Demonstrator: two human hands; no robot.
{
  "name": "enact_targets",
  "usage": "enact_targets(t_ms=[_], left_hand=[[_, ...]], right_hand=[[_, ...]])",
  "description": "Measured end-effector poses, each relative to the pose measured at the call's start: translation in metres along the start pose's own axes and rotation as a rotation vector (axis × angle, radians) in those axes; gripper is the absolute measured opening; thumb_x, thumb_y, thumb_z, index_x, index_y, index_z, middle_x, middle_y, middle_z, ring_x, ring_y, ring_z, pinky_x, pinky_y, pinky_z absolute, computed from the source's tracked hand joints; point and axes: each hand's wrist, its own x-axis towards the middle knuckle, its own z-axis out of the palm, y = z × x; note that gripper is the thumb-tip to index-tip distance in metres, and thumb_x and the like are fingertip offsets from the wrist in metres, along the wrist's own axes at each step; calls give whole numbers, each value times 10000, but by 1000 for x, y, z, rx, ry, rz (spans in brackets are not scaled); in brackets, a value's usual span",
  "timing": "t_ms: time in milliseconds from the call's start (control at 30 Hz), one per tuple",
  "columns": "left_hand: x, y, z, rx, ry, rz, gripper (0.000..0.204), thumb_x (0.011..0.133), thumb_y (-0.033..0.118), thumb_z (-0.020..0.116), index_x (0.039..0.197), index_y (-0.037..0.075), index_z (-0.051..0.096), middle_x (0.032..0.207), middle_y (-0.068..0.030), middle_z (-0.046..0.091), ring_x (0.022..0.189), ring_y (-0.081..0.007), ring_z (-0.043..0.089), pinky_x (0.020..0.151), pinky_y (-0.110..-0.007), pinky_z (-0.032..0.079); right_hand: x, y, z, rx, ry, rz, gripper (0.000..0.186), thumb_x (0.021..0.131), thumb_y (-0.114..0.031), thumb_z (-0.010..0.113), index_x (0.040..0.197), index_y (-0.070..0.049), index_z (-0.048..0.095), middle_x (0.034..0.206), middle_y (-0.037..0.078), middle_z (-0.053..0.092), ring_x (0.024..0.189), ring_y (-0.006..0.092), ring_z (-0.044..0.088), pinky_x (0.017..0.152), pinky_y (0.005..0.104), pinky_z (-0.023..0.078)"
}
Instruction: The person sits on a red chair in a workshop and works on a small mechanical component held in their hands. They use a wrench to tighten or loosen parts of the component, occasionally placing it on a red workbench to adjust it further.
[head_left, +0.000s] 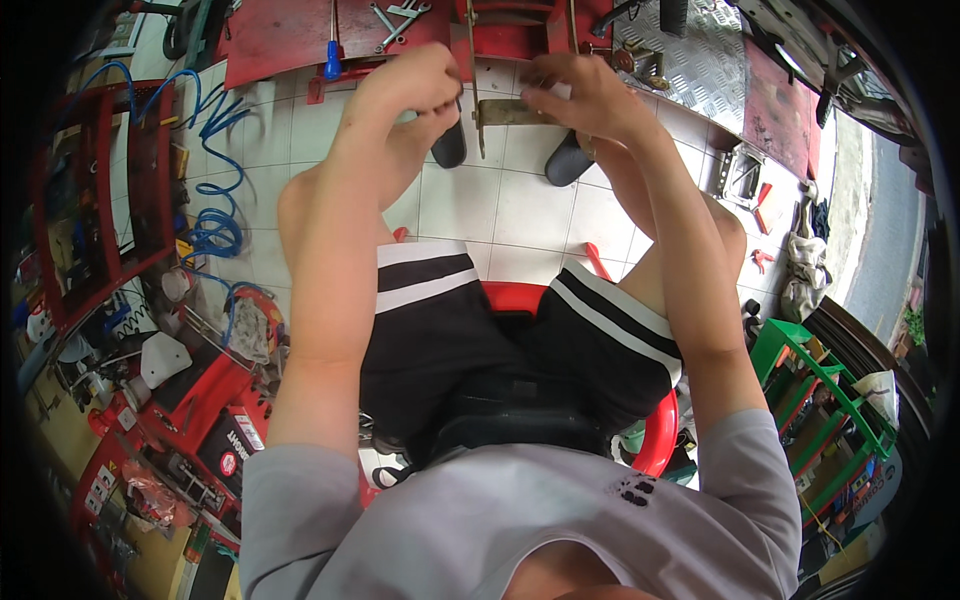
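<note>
A metal frame with two long upright bars and a flat, worn cross plate (515,112) stands at the top centre, in front of a red work platform (285,45). Beside its left bar is my left hand (425,85), fingers curled in and closed; whatever they may hold is hidden. My right hand (585,95) is at the right end of the plate, in front of the right bar. Its thumb and fingers are apart, and no held thing shows between them. A blue-handled screwdriver (333,62) and several wrenches (393,25) lie on the platform.
I sit on a red stool (660,435) over white floor tiles. To the left are a coiled blue air hose (215,235) and a red rack (105,190). On the right stand a metal bracket (741,172), a rag (803,265) and a green shelf (835,385).
</note>
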Motion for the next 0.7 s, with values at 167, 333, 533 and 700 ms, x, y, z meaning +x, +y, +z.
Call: enact_targets(t_ms=[167, 333, 533, 700], left_hand=[[-13, -13, 19, -187, -118, -123, 75, 868, -40, 529, 922, 0, 562, 833, -26, 539, 744, -124, 504, 730, -263, 439], [0, 1, 8, 117, -267, -152, 174, 909, 84, 572, 970, -33, 685, 889, -93, 708, 776, -147, 694, 650, -273, 554], [-1, 35, 7, 314, -291, -182, 122, 835, 37, 609, 883, -34, 696, 810, -93, 694, 712, -155, 667, 635, -283, 521], [1, 33, 5, 377, -358, -240, 134, 814, 10, 587, 909, -18, 677, 785, -73, 658, 713, -150, 619, 669, -285, 494]], right_hand=[[-1, -21, 16, -3, -110, 4, 276, 759, -130, 718, 1006, -12, 677, 927, 170, 697, 809, 298, 671, 754, 361, 525], [-3, -28, 28, -154, -64, -72, 173, 724, -99, 711, 858, -16, 639, 824, 144, 671, 758, 342, 640, 686, 410, 513], [-10, -28, 50, -356, 81, -203, 117, 696, -74, 686, 801, -67, 635, 787, 77, 616, 803, 304, 636, 663, 426, 515], [-10, -28, 60, -332, 150, -237, 102, 709, -80, 683, 805, -73, 651, 786, 67, 615, 797, 274, 640, 671, 410, 523]])
